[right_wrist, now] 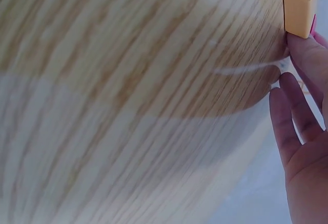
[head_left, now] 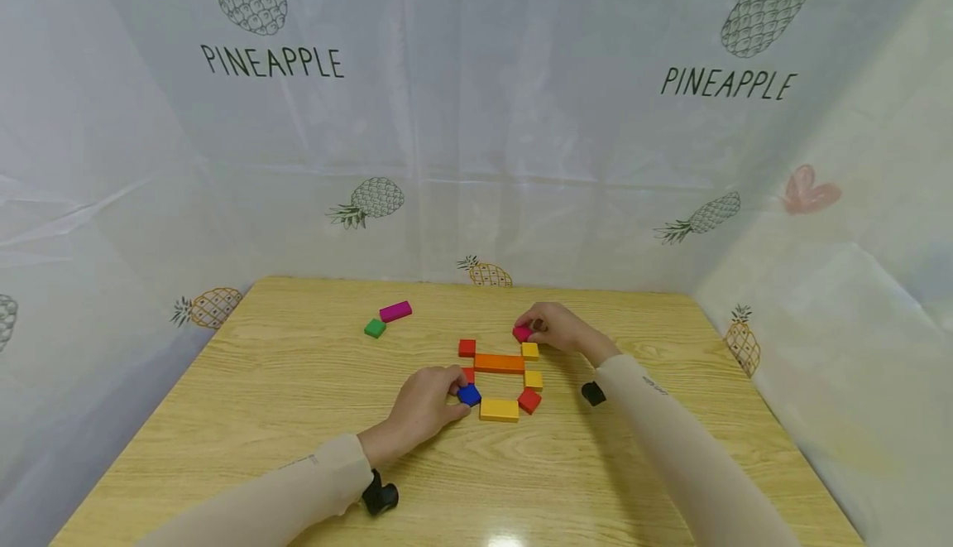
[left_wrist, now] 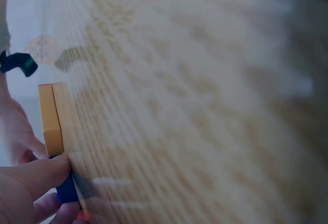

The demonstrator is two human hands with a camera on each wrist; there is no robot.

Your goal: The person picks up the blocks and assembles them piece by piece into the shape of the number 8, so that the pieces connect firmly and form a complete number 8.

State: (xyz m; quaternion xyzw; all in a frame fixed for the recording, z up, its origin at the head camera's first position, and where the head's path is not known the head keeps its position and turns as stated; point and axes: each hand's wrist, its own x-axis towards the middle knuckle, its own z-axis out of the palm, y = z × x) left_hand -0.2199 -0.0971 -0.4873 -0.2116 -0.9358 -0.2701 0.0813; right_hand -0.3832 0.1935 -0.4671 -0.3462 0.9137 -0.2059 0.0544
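Observation:
My left hand pinches a blue block between thumb and fingers at the lower left corner of a flat block arrangement. In the left wrist view, the thumb lies on the blue block, beside a long yellow block. At the arrangement's upper right, my right hand pinches a magenta block just beyond a small yellow block. An orange bar spans the middle. Around it lie a red block, another partly covered red block, a second yellow block and a turned red block.
Farther left on the wooden table lie a long magenta block and a green block, close together. A pineapple-print sheet hangs behind the table and along its sides.

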